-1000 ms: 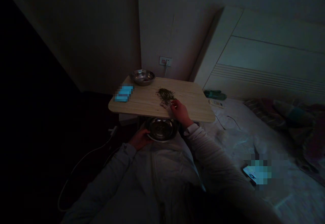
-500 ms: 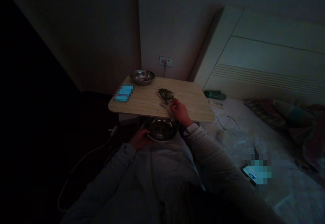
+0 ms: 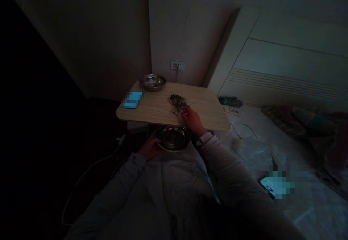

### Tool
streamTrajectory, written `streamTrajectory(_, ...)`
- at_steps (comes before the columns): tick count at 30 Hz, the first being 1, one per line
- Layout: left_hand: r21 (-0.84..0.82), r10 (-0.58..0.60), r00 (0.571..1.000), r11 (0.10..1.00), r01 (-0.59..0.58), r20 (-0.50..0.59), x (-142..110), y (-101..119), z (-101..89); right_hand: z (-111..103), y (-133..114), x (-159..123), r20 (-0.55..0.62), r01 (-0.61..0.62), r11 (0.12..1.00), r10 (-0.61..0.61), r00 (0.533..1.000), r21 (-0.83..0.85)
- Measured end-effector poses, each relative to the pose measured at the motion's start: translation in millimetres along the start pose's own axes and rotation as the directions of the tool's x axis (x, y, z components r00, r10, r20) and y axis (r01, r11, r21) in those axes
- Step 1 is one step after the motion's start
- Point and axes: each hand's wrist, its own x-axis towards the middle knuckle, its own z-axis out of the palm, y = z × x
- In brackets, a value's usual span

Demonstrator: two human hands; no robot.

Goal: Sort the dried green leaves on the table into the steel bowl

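My left hand (image 3: 150,148) grips the left rim of a shiny metal bowl (image 3: 174,138), which sits at my lap just below the near edge of a small wooden table (image 3: 206,107). On the tabletop lies a loose heap of small green and dark bits (image 3: 178,101), perhaps dried leaves or seeds. At the near right side of this heap, my right hand (image 3: 191,118) rests with its fingers bent together. Whatever its fingertips pinch is too small and dark to make out.
A second metal bowl (image 3: 152,83) stands at the table's back left, with a lit phone (image 3: 133,99) in front of it. To the right, the bed (image 3: 320,211) holds another lit phone (image 3: 274,186), glasses (image 3: 244,131), a remote (image 3: 232,111) and a green bottle (image 3: 231,102).
My right hand has shifted very slightly at the edge of the heap. My left hand and the bowl it grips stay in place.
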Motion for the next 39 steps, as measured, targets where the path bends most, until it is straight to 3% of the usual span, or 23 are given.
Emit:
streamTrajectory(12,0.012,0.013,0.999,1.000,-0.014,0.050,3,-1,-4.1,9,10,2,-0.047,0.014,0.999,-0.012,0.999,0.039)
streamTrajectory(18,-0.009,0.019,0.999,1.000,-0.018,0.034,4,-1,-5.1,15,19,0,-0.138,0.040,0.984,-0.016,0.990,0.172)
streamTrajectory(23,-0.011,0.004,1.000,1.000,-0.004,0.008,1,1,-1.7,16,30,-18,-0.236,0.004,0.967,0.058,0.970,0.253)
streamTrajectory(30,0.007,0.019,1.000,1.000,-0.019,-0.011,-3,3,1.7,4,54,-52,-0.337,0.076,0.991,-0.035,0.941,0.109)
streamTrajectory(39,0.037,0.021,1.000,0.999,-0.020,-0.022,-3,5,1.8,11,73,-72,-0.269,0.149,0.988,-0.131,0.954,0.048)
